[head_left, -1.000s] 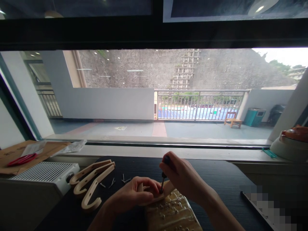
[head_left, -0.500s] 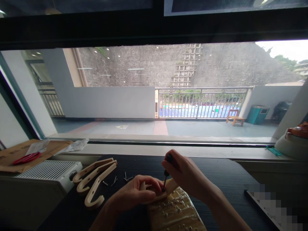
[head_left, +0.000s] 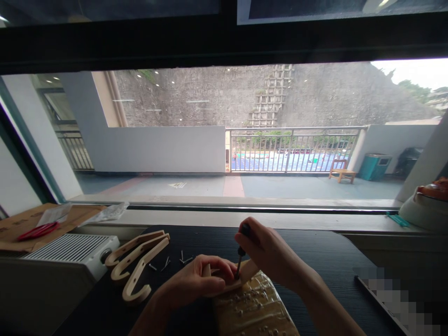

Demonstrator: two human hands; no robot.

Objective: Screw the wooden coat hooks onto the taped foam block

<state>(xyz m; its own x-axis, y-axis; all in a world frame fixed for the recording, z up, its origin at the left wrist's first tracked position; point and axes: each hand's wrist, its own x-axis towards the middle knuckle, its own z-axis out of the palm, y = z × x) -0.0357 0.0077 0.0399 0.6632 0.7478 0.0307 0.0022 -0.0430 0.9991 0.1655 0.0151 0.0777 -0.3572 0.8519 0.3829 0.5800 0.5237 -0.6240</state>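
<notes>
My right hand is closed around the dark handle of a screwdriver, its shaft pointing down and slightly left. The tip meets a pale wooden hook, where my left hand's fingers partly hide it. My left hand pinches that hook between thumb and fingers. Beneath the hook lies a tape-wrapped brown block with several screws on or in its top. Left of my hands rest several more wooden hooks with drilled holes, and beside them several loose screws.
All this lies on a dark table below a wide window. At left are a white radiator, a flat cardboard box and red-handled scissors. A round pot stands on the sill at far right.
Almost nothing differs. Both hands keep their hold, with the screwdriver in the same place; the whole view has shifted very slightly.
</notes>
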